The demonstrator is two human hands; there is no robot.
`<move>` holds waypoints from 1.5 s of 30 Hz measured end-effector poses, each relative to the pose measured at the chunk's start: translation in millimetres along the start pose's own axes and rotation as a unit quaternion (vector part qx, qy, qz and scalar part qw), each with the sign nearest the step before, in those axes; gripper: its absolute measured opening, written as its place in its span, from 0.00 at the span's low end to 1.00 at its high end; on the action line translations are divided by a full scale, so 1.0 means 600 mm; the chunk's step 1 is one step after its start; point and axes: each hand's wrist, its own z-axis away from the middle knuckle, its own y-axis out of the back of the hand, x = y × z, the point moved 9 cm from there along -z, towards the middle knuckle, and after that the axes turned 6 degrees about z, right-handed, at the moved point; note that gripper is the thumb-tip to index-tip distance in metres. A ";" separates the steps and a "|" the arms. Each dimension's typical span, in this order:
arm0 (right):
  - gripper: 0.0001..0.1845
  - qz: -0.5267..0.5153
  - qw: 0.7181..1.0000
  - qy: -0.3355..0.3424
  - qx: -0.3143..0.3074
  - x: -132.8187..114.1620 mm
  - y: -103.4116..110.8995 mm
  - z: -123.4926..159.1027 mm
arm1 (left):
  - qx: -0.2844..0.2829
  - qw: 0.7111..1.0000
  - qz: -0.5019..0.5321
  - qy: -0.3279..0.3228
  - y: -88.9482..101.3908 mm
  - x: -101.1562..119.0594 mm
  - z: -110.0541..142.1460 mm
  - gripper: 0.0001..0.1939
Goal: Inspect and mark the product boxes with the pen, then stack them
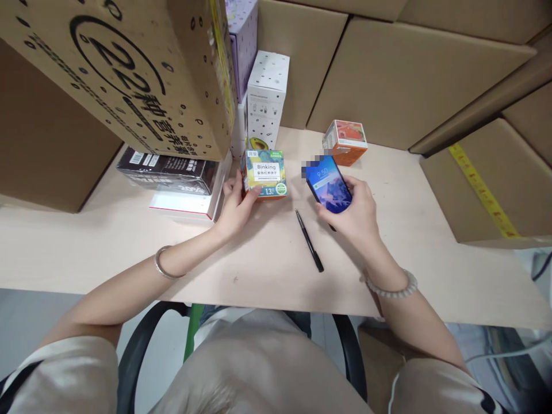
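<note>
My left hand point(238, 202) grips a small box point(265, 172) printed "Binking" in green, yellow and blue, thumb on its front and fingers at its left side. A smartphone point(330, 187) with a lit blue screen showing 9:50 is held by its edges in my right hand point(357, 208). Between the two hands a black pen point(309, 241) lies on the table. Part of another dark, thin thing shows under the phone, too hidden to name. Just behind the phone sits an orange box point(347, 144).
A large printed carton point(172, 75) looms at the left, above a black box point(168, 172) and a white box point(185, 202). White point(267, 98) and purple point(242, 52) boxes stand behind. Brown cartons point(414, 75) wall the table's point(241, 270) back; a yellow-taped carton point(487, 184) is at right.
</note>
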 end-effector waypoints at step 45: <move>0.30 0.292 0.918 -0.096 -0.250 0.069 -0.030 -0.025 | -0.177 0.749 -0.620 -0.154 -0.131 0.138 -0.008 0.32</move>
